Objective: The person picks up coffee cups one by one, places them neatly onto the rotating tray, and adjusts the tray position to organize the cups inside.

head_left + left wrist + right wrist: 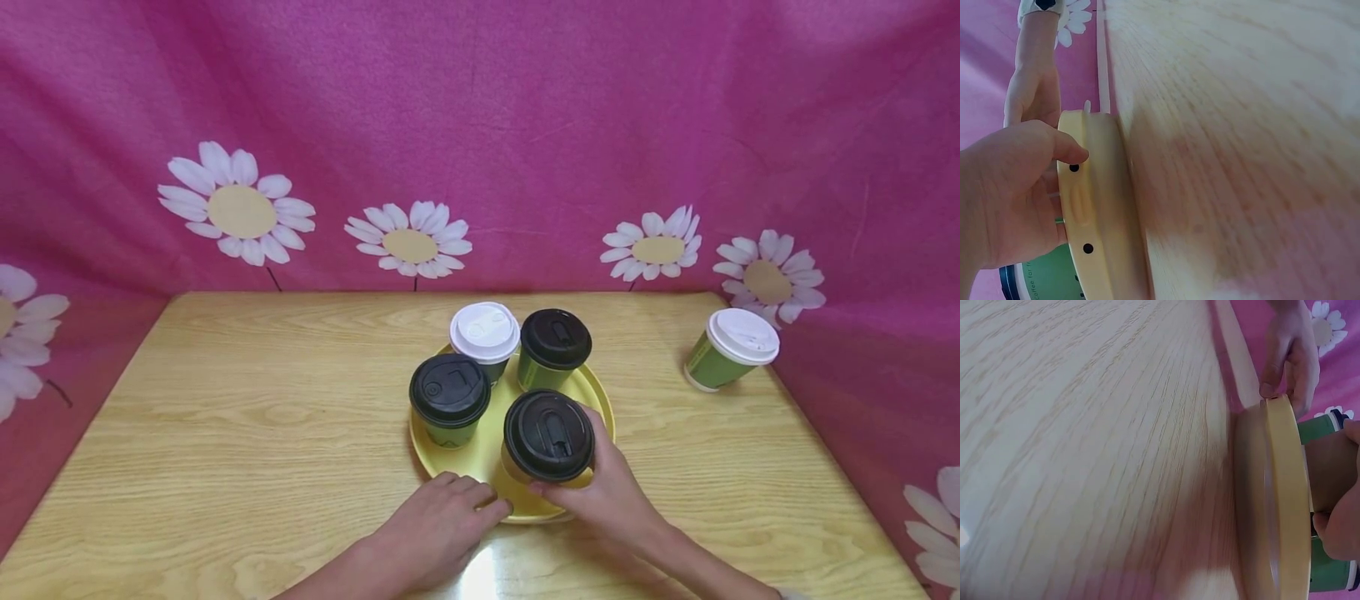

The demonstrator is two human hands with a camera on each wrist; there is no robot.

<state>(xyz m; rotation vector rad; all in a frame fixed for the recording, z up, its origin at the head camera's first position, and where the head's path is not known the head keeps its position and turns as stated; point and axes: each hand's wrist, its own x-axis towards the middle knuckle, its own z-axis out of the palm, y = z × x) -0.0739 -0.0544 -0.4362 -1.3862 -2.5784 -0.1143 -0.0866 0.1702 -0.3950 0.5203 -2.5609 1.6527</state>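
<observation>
My right hand (pixel 611 487) grips a brown paper coffee cup (pixel 1329 472) with a black lid (pixel 549 436), thumb on the near side and fingers round the right. This cup is at the front right of a round yellow tray (pixel 487 450). At the tray's near left edge, my left hand (pixel 446 521) pinches the rim, its thumb (pixel 1072 149) outside and the other fingers over the inner side. Three more cups stand on the tray: a black-lidded green cup (pixel 450 400) at left, a white-lidded cup (pixel 485 332) behind it, and another black-lidded green cup (pixel 555 346) at back right.
A green cup with a white lid (pixel 731 350) stands off the tray, near the right edge of the wooden table (pixel 262 417). Behind the table and along its sides hangs a magenta cloth (pixel 480 125) printed with daisies.
</observation>
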